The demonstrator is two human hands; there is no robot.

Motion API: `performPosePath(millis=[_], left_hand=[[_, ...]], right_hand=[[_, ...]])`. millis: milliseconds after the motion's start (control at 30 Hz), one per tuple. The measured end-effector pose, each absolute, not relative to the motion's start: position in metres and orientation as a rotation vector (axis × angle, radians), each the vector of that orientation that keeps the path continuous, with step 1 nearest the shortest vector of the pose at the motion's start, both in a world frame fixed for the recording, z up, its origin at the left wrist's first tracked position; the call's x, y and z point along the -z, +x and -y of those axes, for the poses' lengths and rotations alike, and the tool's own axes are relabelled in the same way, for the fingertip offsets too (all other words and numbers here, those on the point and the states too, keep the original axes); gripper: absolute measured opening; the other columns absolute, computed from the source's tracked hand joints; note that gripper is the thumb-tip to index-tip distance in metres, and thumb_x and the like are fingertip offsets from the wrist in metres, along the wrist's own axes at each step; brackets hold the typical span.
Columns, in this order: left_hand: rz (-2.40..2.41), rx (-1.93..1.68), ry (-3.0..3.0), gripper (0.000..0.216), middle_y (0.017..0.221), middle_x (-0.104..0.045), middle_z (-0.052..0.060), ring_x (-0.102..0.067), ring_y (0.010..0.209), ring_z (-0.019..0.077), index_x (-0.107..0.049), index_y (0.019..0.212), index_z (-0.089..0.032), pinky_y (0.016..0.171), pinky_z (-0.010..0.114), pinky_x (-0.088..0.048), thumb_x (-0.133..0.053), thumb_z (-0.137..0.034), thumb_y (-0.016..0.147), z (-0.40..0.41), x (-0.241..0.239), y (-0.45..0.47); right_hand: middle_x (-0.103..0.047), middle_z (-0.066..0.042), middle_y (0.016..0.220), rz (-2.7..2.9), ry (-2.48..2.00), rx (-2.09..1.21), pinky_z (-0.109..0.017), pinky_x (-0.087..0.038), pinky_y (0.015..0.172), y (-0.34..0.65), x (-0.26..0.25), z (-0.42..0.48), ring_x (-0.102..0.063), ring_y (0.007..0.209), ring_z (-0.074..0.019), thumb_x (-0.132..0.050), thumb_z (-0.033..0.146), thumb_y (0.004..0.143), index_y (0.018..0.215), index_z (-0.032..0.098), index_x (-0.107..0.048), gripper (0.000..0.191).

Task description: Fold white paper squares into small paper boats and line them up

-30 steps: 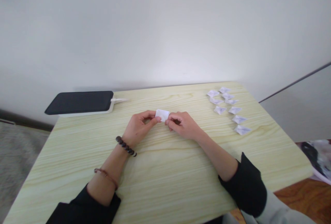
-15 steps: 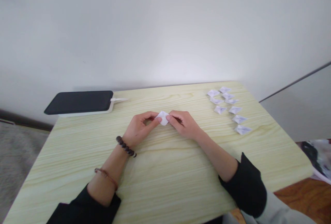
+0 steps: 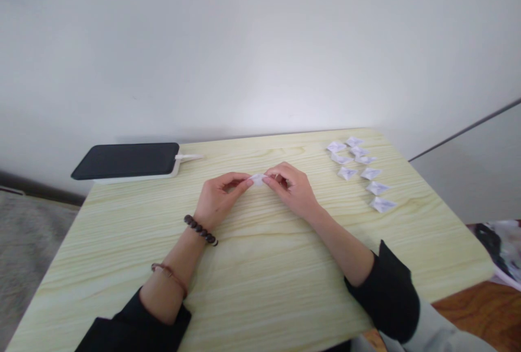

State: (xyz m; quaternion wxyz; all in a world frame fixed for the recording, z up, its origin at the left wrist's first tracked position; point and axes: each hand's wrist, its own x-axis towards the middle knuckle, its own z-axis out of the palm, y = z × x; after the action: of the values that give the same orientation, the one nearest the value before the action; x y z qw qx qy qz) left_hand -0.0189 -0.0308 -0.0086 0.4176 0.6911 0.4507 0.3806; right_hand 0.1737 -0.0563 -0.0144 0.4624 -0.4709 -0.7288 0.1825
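Note:
Between my two hands is a small folded piece of white paper point(image 3: 258, 179), seen nearly edge-on as a narrow shape. My left hand point(image 3: 222, 192) pinches its left corner between thumb and forefinger. The opposite corner is in the pinch of my right hand point(image 3: 291, 188), whose other fingers curl underneath. Both hands are over the middle of the table, and the paper's underside is hidden. To the right lie several folded white paper boats point(image 3: 381, 204), pointed at the ends, in two loose rows.
A black-screened phone point(image 3: 126, 160) rests on a white block at the table's back left, with a white plug and cable point(image 3: 190, 157) at its right end. A white wall point(image 3: 260, 48) rises behind the pale wood-grain table point(image 3: 260, 281). Bags point(image 3: 502, 246) sit beyond the right edge.
The paper has tilted from a broad diamond to a narrow shape. My right hand has risen slightly and its fingers are more curled; the left has shifted a little. The boats stay put.

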Motion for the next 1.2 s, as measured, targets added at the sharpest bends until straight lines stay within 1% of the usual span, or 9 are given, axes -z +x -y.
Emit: performPosePath(millis=[100, 200, 300, 400, 467, 533, 733, 967, 1200], left_hand=[[-1.129, -1.025, 1.844, 0.02, 0.086, -0.073, 0.003, -0.066, 0.08, 0.0172, -0.071, 0.086, -0.018, 0.076, 0.028, -0.052, -0.066, -0.036, 0.079, 0.031, 0.008, -0.019], [-1.081, -1.078, 2.052, 0.012, 0.089, -0.072, 0.003, -0.065, 0.086, 0.0165, -0.071, 0.085, -0.019, 0.082, 0.029, -0.051, -0.062, -0.026, 0.082, 0.03, 0.008, -0.02], [-1.029, -1.075, 2.24, 0.014, 0.092, -0.07, 0.003, -0.064, 0.087, 0.0161, -0.071, 0.087, -0.02, 0.081, 0.03, -0.051, -0.058, -0.021, 0.085, 0.028, 0.012, -0.022], [-1.032, -1.028, 2.406, 0.015, 0.09, -0.068, 0.005, -0.061, 0.084, 0.0172, -0.073, 0.086, -0.021, 0.077, 0.031, -0.051, -0.058, -0.022, 0.085, 0.025, 0.018, -0.025], [-1.052, -0.981, 2.48, 0.016, 0.087, -0.066, 0.006, -0.059, 0.08, 0.0179, -0.073, 0.087, -0.021, 0.074, 0.032, -0.051, -0.058, -0.025, 0.085, 0.024, 0.021, -0.026], [-1.061, -0.953, 2.525, 0.017, 0.085, -0.066, 0.006, -0.058, 0.08, 0.0188, -0.073, 0.088, -0.02, 0.074, 0.034, -0.05, -0.058, -0.027, 0.086, 0.022, 0.023, -0.027], [-1.039, -0.938, 2.543, 0.021, 0.088, -0.067, 0.006, -0.059, 0.085, 0.0192, -0.071, 0.088, -0.019, 0.079, 0.034, -0.05, -0.051, -0.027, 0.091, 0.022, 0.022, -0.026], [-1.046, -0.888, 2.529, 0.021, 0.088, -0.067, 0.006, -0.058, 0.087, 0.0196, -0.068, 0.088, -0.019, 0.08, 0.035, -0.049, -0.048, -0.026, 0.092, 0.024, 0.019, -0.023], [-1.123, -0.838, 2.521, 0.021, 0.085, -0.067, 0.007, -0.055, 0.086, 0.0217, -0.066, 0.085, -0.018, 0.081, 0.038, -0.048, -0.048, -0.028, 0.091, 0.027, 0.015, -0.02]], right_hand=[[-0.063, -0.001, 0.077, 1.832, -1.168, -0.414, -0.022, -0.044, 0.059, 0.174, 0.015, 0.055, -0.055, 0.063, -0.0099, -0.059, 0.023, 0.087, 0.083, 0.02, -0.065, 0.008], [-0.065, -0.001, 0.08, 1.873, -1.177, -0.359, -0.022, -0.045, 0.06, 0.176, 0.017, 0.055, -0.055, 0.063, -0.0096, -0.058, 0.019, 0.087, 0.083, 0.02, -0.066, 0.008], [-0.064, -0.002, 0.086, 1.917, -1.223, -0.372, -0.022, -0.046, 0.061, 0.177, 0.019, 0.055, -0.056, 0.064, -0.0096, -0.057, 0.016, 0.086, 0.084, 0.02, -0.066, 0.01], [-0.062, -0.003, 0.094, 1.975, -1.275, -0.423, -0.023, -0.048, 0.064, 0.177, 0.02, 0.055, -0.056, 0.064, -0.0094, -0.058, 0.014, 0.084, 0.086, 0.02, -0.066, 0.01], [-0.061, -0.004, 0.096, 2.014, -1.283, -0.419, -0.024, -0.048, 0.066, 0.177, 0.02, 0.055, -0.057, 0.067, -0.0102, -0.059, 0.016, 0.084, 0.087, 0.02, -0.066, 0.008], [-0.06, -0.004, 0.094, 2.044, -1.284, -0.396, -0.024, -0.048, 0.067, 0.177, 0.019, 0.055, -0.057, 0.071, -0.0115, -0.061, 0.02, 0.085, 0.086, 0.019, -0.067, 0.006], [-0.061, -0.003, 0.088, 2.112, -1.261, -0.414, -0.025, -0.044, 0.068, 0.177, 0.017, 0.054, -0.057, 0.075, -0.0131, -0.057, 0.024, 0.089, 0.085, 0.019, -0.066, 0.012], [-0.062, -0.004, 0.085, 2.083, -1.329, -0.451, -0.026, -0.043, 0.071, 0.175, 0.015, 0.055, -0.056, 0.076, -0.014, -0.051, 0.025, 0.092, 0.087, 0.018, -0.066, 0.017], [-0.062, -0.004, 0.081, 2.089, -1.411, -0.438, -0.029, -0.041, 0.074, 0.17, 0.014, 0.055, -0.056, 0.078, -0.0156, -0.048, 0.023, 0.093, 0.082, 0.017, -0.064, 0.021]])
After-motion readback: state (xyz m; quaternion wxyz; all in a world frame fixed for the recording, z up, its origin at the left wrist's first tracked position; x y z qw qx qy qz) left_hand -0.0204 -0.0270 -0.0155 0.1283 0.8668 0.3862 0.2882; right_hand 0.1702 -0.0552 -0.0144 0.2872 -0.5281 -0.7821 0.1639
